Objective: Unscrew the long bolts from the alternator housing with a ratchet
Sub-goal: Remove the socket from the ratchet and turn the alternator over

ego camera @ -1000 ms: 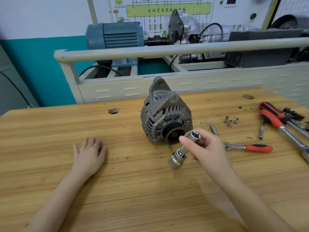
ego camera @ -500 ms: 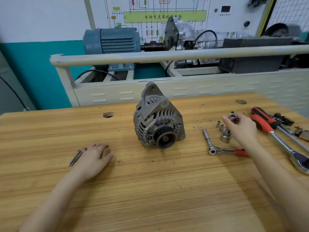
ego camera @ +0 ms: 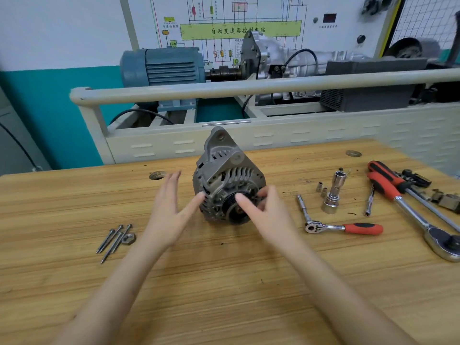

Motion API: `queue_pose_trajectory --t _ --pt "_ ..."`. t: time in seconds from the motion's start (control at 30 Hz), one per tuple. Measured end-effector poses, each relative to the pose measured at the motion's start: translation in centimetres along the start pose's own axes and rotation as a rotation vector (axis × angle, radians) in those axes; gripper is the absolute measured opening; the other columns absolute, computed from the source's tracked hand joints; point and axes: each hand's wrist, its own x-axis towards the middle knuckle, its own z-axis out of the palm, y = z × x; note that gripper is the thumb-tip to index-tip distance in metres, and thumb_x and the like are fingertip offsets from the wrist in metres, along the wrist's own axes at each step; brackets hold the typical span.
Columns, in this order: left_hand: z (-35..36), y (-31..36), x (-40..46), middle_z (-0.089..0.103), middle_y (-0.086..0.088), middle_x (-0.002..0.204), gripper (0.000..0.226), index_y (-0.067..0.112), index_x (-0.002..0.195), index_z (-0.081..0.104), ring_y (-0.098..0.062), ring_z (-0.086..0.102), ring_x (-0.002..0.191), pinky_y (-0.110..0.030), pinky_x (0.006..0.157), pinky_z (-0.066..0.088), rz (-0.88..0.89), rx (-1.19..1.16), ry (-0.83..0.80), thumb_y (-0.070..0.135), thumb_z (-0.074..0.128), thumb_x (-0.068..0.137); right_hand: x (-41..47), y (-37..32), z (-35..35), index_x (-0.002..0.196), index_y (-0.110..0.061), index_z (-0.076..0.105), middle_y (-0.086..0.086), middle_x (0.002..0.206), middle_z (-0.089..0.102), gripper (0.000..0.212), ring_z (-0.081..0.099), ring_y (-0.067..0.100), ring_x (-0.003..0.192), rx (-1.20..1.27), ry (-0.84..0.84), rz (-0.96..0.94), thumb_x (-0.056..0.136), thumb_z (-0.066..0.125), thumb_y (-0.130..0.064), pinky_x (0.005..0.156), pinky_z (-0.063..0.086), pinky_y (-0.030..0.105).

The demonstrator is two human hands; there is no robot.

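one alternator (ego camera: 227, 185), three long bolts (ego camera: 112, 241), one nut (ego camera: 128, 238), three ratchets (ego camera: 343, 228)

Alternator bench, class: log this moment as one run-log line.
left hand: open, thumb at alternator | right hand: fingers on pulley side | long bolts: on bench, beside nut | small ratchet: idle

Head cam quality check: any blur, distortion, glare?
Head view: left hand fingertips slightly motion-blurred; alternator sharp; wide-angle lens bows the rail; lighting soft and even, faint shadows under the bolts; glare only on the large ratchet head.
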Motion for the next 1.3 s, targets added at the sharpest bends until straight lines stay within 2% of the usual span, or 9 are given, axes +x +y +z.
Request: queue_pose_trajectory --t 0.1,0.2,0.33,0.4,0.53,0.77,1.13,1.23,1.3 --pt "1.2 3.9 2.7 0.007 0.002 0.155 0.096 0.029 0.145 0.008 -0.015 0.009 0.141 -0.04 0.112 0.013 0.148 -0.12 -0.002 0.068 0.054 0.069 0.3 -0.5 0.8 0.107 -0.02 0.031 -0.005 0.095 0.056 0.064 0.059 0.015 0.077 -0.259 0.039 -0.011 0.073 0.052 -0.07 0.055 0.045 0.029" --pt "2.9 6.1 4.5 0.019 -0.003 0.152 0.088 0.021 0.145 0.015 -0.019 0.017 0.139 -0.048 0.112 0.021 0.195 -0.037 -0.057 0.051 0.062 0.077 0.7 -0.9 1.7 0.114 -0.015 0.028 0.006 0.113 0.051 0.072 0.058 0.028 0.092 -0.472 0.052 -0.031 0.074 0.048 -0.071 0.06 0.039 0.033" --pt "4.2 5.6 4.8 0.048 -0.008 0.135 0.048 0.009 0.131 0.045 -0.021 0.037 0.128 -0.046 0.108 0.027 0.254 -0.002 0.081 0.03 0.055 0.089 1.0 -1.6 2.4 0.114 -0.013 0.026 0.008 0.105 0.058 0.065 0.059 0.027 0.085 -0.388 0.019 -0.052 0.077 0.055 -0.059 0.057 0.038 0.03" --pt "4.1 5.1 4.8 0.051 -0.011 0.132 0.044 0.005 0.128 0.048 -0.023 0.04 0.126 -0.046 0.107 0.027 0.259 -0.01 0.081 0.027 0.054 0.091 1.0 -1.7 2.4 0.11 -0.014 0.026 0.007 0.1 0.06 0.062 0.058 0.026 0.08 -0.384 0.027 -0.072 0.076 0.056 -0.056 0.053 0.035 0.028" --pt "4.1 4.4 4.8 0.06 -0.01 0.114 0.033 0.002 0.114 0.057 -0.022 0.05 0.11 -0.047 0.101 0.033 0.298 -0.054 0.101 0.025 0.055 0.09 0.6 -1.6 3.0 0.112 -0.015 0.026 0.008 0.107 0.053 0.062 0.058 0.028 0.09 -0.382 0.046 -0.087 0.076 0.059 -0.053 0.058 0.038 0.029" --pt "4.2 3.8 4.6 0.057 0.002 0.096 0.025 0.004 0.104 0.059 -0.006 0.042 0.089 -0.046 0.093 0.039 0.303 -0.114 0.164 0.025 0.057 0.089 0.0 -0.9 4.0 0.114 -0.016 0.027 0.003 0.113 0.045 0.062 0.052 0.021 0.097 -0.433 0.154 -0.158 0.076 0.059 -0.053 0.06 0.034 0.027" --pt "4.3 4.2 5.3 0.059 0.004 0.083 0.022 0.01 0.089 0.06 -0.011 0.047 0.081 -0.051 0.091 0.04 0.294 -0.099 0.13 0.031 0.055 0.089 0.0 -0.4 3.6 0.109 -0.017 0.029 -0.002 0.103 0.042 0.055 0.047 0.014 0.092 -0.451 0.187 -0.255 0.076 0.058 -0.05 0.057 0.033 0.024" --pt "4.0 4.3 6.3 0.06 -0.001 0.074 0.026 0.009 0.078 0.058 -0.018 0.053 0.074 -0.047 0.079 0.045 0.272 -0.132 0.109 0.032 0.055 0.088 0.8 -1.1 2.7 0.108 -0.017 0.031 -0.001 0.101 0.042 0.053 0.047 0.015 0.091 -0.594 0.155 -0.34 0.076 0.059 -0.047 0.055 0.033 0.024" --pt "4.2 4.5 6.9 0.057 0.003 0.068 0.028 0.01 0.073 0.057 -0.017 0.052 0.069 -0.044 0.076 0.046 0.282 -0.105 0.075 0.034 0.054 0.088 1.2 -1.0 1.9 0.106 -0.015 0.035 0.004 0.095 0.049 0.061 0.053 0.018 0.084 -0.793 0.147 -0.512 0.064 0.071 -0.04 0.046 0.032 0.023"
